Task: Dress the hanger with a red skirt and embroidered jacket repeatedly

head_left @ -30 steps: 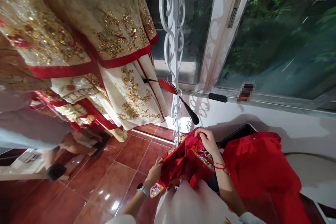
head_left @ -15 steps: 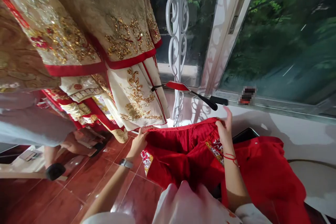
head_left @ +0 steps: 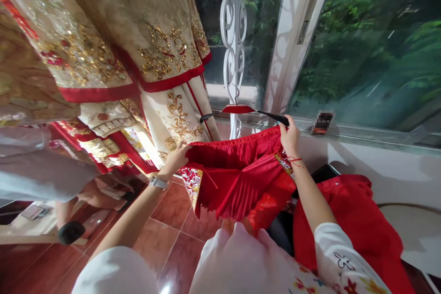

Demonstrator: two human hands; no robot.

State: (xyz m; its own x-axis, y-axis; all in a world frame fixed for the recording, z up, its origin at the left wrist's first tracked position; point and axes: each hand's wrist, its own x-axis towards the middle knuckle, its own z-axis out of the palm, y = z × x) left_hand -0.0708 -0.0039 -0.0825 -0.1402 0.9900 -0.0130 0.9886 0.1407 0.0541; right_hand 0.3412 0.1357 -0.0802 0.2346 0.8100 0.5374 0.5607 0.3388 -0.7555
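My left hand point(head_left: 177, 156) is closed on the left end of the waistband of a red pleated skirt point(head_left: 237, 179). The skirt hangs stretched out in front of me, with silver and gold sequin trim on its sides. At the waistband's other end, my right hand point(head_left: 290, 138) grips the cloth, its fingers at the right tip of a black hanger point(head_left: 268, 115) with a red middle. Whether those fingers also hold the hanger I cannot tell. The hanger is by a white scrolled metal post point(head_left: 234, 64), just above the waistband.
Cream embroidered gowns point(head_left: 165, 64) hang at the left. Beyond them another person's legs point(head_left: 103, 188) show low down. Red cloth point(head_left: 347, 229) lies at my right beside the white wall. A window point(head_left: 365, 64) and its sill are ahead; red tiles point(head_left: 165, 220) cover the floor.
Both hands have lifted the skirt forward and up, towards the hanger. My right hand has reached the hanger's right tip, and the hanger has levelled out.
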